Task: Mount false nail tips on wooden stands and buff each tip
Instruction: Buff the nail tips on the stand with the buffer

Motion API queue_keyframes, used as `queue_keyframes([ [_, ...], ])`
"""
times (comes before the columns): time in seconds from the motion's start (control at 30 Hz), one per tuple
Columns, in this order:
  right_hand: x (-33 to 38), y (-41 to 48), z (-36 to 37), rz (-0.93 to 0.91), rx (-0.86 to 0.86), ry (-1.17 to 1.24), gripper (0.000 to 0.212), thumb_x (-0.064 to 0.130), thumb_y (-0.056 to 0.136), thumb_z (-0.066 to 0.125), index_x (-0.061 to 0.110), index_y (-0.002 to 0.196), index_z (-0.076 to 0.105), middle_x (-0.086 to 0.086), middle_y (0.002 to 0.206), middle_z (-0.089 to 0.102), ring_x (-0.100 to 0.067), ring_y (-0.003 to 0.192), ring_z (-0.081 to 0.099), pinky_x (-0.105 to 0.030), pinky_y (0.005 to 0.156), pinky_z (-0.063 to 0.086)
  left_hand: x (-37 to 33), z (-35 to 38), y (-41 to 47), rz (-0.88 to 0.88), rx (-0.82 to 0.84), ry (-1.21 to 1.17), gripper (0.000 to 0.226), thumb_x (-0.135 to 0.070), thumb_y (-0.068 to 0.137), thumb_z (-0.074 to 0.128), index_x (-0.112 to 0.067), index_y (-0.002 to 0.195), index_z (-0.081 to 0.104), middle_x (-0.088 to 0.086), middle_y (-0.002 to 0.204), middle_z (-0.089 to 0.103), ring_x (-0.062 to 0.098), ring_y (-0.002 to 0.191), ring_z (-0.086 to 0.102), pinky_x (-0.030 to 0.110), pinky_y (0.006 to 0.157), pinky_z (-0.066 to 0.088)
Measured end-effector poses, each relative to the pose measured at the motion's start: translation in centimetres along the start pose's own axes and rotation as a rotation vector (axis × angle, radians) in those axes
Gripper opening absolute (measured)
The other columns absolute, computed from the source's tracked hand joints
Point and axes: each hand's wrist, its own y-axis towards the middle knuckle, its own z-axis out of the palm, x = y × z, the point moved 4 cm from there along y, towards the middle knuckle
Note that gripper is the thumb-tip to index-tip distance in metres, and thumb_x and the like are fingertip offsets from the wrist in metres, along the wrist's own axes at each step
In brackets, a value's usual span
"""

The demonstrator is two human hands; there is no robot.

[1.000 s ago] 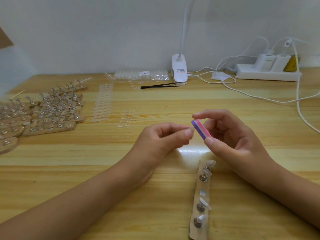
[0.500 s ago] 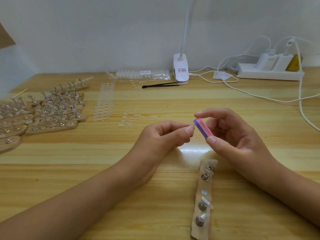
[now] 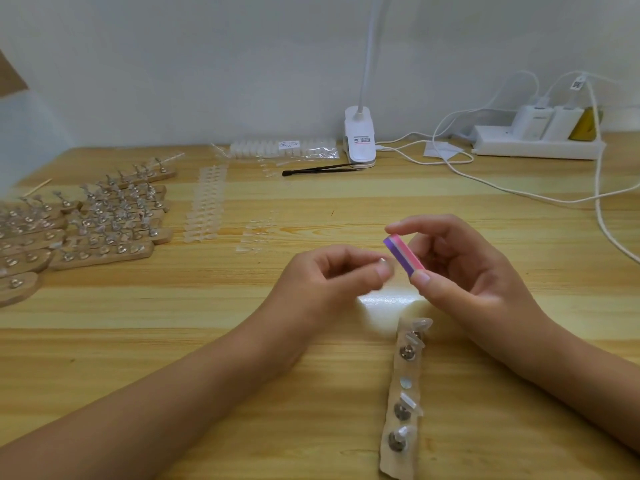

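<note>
Head view, right hand [image 3: 460,271] pinching buffer [image 3: 403,253], left hand [image 3: 325,277] pinching nail tip [image 3: 383,261]

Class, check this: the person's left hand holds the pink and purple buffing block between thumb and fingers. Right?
No. The head view shows the right hand holding the pink and purple buffing block between thumb and fingers; the left hand pinches a small clear nail tip.

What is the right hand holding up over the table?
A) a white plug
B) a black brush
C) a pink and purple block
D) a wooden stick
C: the right hand pinches the pink and purple block between its thumb and forefinger.
</note>
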Motion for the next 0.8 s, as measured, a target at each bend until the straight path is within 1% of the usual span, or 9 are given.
queue_keyframes([
  [0.07,0.03,-0.03,0.05,-0.004,0.004,-0.006,0.036,0.006,0.085,0.06,0.023,0.117,0.061,0.004,0.078,0.051,-0.003,0.07,0.049,-0.012,0.069,0.042,0.0,-0.3,0.12,-0.014,-0.029,-0.05,0.022,-0.035,0.069,0.078,-0.024,0.088,0.079,-0.004,0.084,0.073,0.006,0.082,0.066,0.02,0.078,0.049],
  [0.17,-0.01,0.02,0.12,-0.009,0.003,-0.019,0.037,0.003,0.085,0.057,0.022,0.117,0.061,-0.002,0.078,0.051,-0.005,0.072,0.051,-0.013,0.07,0.043,-0.09,0.38,-0.23,0.027,0.06,0.073,0.015,-0.032,0.074,0.076,-0.028,0.088,0.078,-0.006,0.087,0.075,0.005,0.085,0.068,0.015,0.076,0.05],
  [0.3,0.01,-0.04,0.04,-0.01,0.004,-0.003,0.035,0.008,0.085,0.061,0.022,0.118,0.061,0.005,0.077,0.05,-0.003,0.07,0.049,-0.011,0.068,0.041,0.04,-0.27,0.04,-0.015,-0.024,-0.035,0.013,-0.028,0.075,0.074,-0.023,0.085,0.079,-0.005,0.081,0.072,0.004,0.077,0.065,0.018,0.074,0.049],
  [0.37,0.01,-0.03,0.1,-0.017,0.008,-0.005,0.034,0.014,0.085,0.061,0.022,0.118,0.061,0.006,0.078,0.051,-0.003,0.07,0.049,-0.011,0.069,0.041,0.05,-0.14,0.0,-0.007,0.0,0.017,0.015,-0.03,0.075,0.076,-0.022,0.087,0.078,-0.005,0.082,0.073,0.005,0.079,0.066,0.017,0.075,0.05],
  [0.47,-0.11,0.01,0.0,-0.008,0.0,-0.002,0.035,0.007,0.085,0.06,0.021,0.118,0.06,0.006,0.077,0.051,-0.003,0.069,0.049,-0.011,0.068,0.041,0.05,-0.03,-0.06,-0.008,0.0,-0.001,0.021,-0.034,0.071,0.077,-0.022,0.089,0.078,-0.005,0.083,0.073,0.005,0.082,0.066,0.019,0.077,0.05],
  [0.53,-0.05,-0.01,0.06,-0.007,0.006,0.0,0.035,0.011,0.085,0.061,0.021,0.118,0.06,0.006,0.077,0.051,-0.003,0.069,0.049,-0.011,0.068,0.042,0.03,-0.2,0.0,-0.02,-0.022,-0.045,0.02,-0.032,0.07,0.079,-0.022,0.087,0.078,-0.004,0.083,0.073,0.006,0.081,0.065,0.02,0.077,0.049],
  [0.63,-0.09,0.0,0.07,-0.009,0.0,-0.005,0.036,0.005,0.086,0.059,0.021,0.118,0.061,0.003,0.077,0.051,-0.005,0.071,0.049,-0.012,0.069,0.041,-0.12,0.35,-0.16,0.006,0.041,0.042,0.015,-0.029,0.073,0.078,-0.026,0.087,0.078,-0.006,0.084,0.074,0.004,0.082,0.067,0.014,0.075,0.049],
  [0.73,-0.11,0.0,0.06,0.0,-0.004,0.0,0.037,0.003,0.085,0.057,0.022,0.117,0.061,-0.003,0.078,0.049,-0.005,0.07,0.048,-0.012,0.068,0.041,-0.07,-0.06,0.01,-0.013,-0.021,-0.057,0.024,-0.038,0.066,0.077,-0.025,0.085,0.079,-0.004,0.083,0.073,0.006,0.081,0.065,0.019,0.077,0.049],
  [0.8,-0.01,-0.08,0.11,-0.004,0.005,-0.002,0.037,0.004,0.085,0.058,0.022,0.118,0.061,-0.002,0.077,0.05,-0.006,0.07,0.048,-0.013,0.068,0.042,-0.08,-0.11,-0.01,-0.011,-0.018,-0.051,0.023,-0.037,0.067,0.077,-0.024,0.086,0.078,-0.005,0.083,0.073,0.006,0.081,0.065,0.018,0.076,0.049],
])
